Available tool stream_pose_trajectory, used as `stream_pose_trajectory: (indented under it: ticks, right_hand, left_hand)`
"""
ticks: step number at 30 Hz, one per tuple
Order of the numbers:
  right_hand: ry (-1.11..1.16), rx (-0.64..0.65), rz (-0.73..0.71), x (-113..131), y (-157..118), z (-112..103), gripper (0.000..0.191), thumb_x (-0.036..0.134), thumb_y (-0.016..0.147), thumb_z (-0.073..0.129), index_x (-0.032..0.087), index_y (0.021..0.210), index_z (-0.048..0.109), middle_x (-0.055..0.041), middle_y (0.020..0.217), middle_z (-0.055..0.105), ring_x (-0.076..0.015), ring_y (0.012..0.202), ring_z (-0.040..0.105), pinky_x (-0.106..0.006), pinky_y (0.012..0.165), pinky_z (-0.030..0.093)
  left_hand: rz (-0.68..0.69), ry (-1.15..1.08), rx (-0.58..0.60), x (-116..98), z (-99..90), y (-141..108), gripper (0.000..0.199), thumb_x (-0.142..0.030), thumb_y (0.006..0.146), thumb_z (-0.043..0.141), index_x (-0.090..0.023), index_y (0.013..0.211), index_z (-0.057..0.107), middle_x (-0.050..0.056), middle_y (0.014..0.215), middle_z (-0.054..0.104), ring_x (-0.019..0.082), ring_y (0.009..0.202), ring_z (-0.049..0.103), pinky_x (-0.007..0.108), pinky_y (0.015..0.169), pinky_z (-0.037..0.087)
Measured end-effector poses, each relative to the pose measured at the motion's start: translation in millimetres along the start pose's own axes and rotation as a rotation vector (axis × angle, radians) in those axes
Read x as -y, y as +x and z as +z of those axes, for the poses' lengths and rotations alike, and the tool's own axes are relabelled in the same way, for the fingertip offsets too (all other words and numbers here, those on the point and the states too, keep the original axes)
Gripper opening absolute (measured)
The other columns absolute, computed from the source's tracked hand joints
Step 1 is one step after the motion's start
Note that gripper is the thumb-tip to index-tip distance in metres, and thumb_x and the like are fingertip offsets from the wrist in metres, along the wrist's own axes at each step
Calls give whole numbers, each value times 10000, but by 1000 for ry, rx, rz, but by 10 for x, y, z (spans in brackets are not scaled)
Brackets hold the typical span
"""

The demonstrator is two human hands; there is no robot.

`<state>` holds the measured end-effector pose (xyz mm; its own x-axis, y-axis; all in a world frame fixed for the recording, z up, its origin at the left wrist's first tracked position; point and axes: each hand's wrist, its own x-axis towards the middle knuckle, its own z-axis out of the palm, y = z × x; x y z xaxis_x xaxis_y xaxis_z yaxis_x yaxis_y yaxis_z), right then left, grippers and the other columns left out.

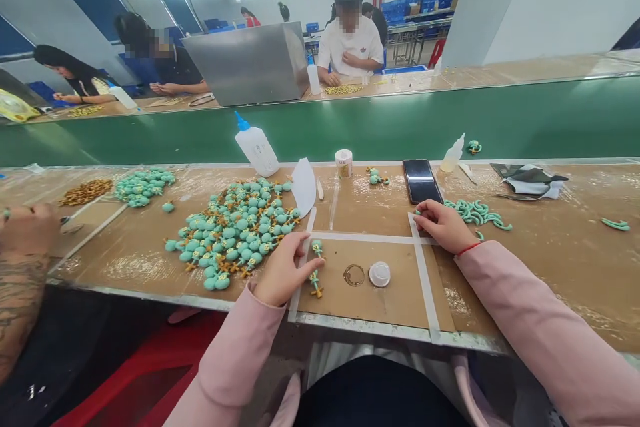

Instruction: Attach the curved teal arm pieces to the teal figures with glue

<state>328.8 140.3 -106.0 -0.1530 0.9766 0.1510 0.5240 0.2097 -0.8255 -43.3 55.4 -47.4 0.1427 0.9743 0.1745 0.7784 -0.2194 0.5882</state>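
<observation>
My left hand [284, 272] is open, thumb and forefinger apart, beside two small teal figures with brown ends, an upper one [317, 248] and a lower one [315, 284]. The thumb tip overlaps the space between them, and I cannot tell whether it touches. Left of this hand lies a big heap of similar teal figures [235, 230]. My right hand [443, 225] is pinched below the phone, with a bit of teal at its fingertips. Against that hand lies a pile of curved teal pieces [483, 213]. A white cap [379, 274] and a thin brown ring [355, 275] lie between my hands.
Behind stand a blue-tipped bottle [257, 150], a white tub [344, 164], a black phone [423, 181] and a small dropper bottle [453, 155]. A green ledge [400, 117] runs across the back. At left, a neighbour's tattooed arm [23, 287] rests near brown pieces [86, 192].
</observation>
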Motion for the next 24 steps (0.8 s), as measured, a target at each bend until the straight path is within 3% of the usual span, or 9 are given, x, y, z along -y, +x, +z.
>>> stream_pose_trajectory:
  ticks: [3,6,10,15,18,24]
  right_hand:
    - [4,6,-4,12,1,-4,165,398,847,556,241,893,534,-9,655,670,-206,627,641,-349,650,520]
    - [4,11,-11,26,1,-10,157,387,842,560,240,891,536,-5,656,668,-200,622,633,-342,649,514]
    - [-1,8,-15,44,-3,-17,159,389,843,559,239,888,534,0,648,661,-191,607,616,-334,637,500]
    - [0,11,-16,43,-7,-17,165,400,842,573,244,886,541,2,651,663,-192,617,623,-331,643,504]
    - [-2,9,-16,27,-6,-15,177,412,842,582,247,892,540,-2,658,670,-200,628,634,-339,649,512]
    - [-15,4,-9,12,-5,-17,186,417,833,589,244,885,546,-6,668,675,-202,635,636,-332,629,504]
  left_hand:
    - [-4,29,-47,-47,-1,-266,614,-394,702,778,-177,1219,529,129,1176,594,297,1023,594,465,890,488]
    - [16,51,-10,-97,37,-455,650,-338,585,865,-218,1155,578,116,1187,623,354,1116,570,522,946,453]
    - [45,27,24,-146,77,-526,452,-275,666,813,-235,1074,621,79,1057,669,298,967,624,469,855,503]
    - [76,-57,-41,-261,10,-551,484,-332,721,779,-231,1150,579,80,1061,648,219,802,619,404,783,528]
    - [93,-151,-100,-344,-53,-571,491,-371,724,778,-240,1160,593,73,1059,636,205,773,600,387,764,518]
    - [115,-306,-104,-382,-80,-590,495,-376,755,755,-258,1211,604,66,1017,624,198,769,564,346,713,485]
